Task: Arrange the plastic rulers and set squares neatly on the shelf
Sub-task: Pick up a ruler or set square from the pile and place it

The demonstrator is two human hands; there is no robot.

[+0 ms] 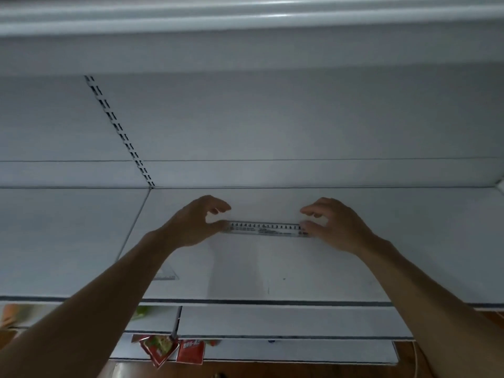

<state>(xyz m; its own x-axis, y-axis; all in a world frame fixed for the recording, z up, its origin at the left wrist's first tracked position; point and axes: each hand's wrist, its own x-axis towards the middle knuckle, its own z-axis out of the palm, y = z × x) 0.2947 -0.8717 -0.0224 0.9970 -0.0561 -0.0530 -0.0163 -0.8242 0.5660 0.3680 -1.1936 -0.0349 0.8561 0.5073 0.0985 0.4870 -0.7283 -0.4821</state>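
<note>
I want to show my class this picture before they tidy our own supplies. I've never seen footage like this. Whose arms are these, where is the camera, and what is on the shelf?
There is no machine here: these are a person's two bare arms. The one camera sits on that person's head and looks forward and down, so the arms reach in from below. The left hand and right hand each hold one end of a clear ruler with their fingers, on or just above the white shelf. A second clear plastic piece, likely a set square, lies partly hidden by the left forearm. Red packets lie lower down.
</note>
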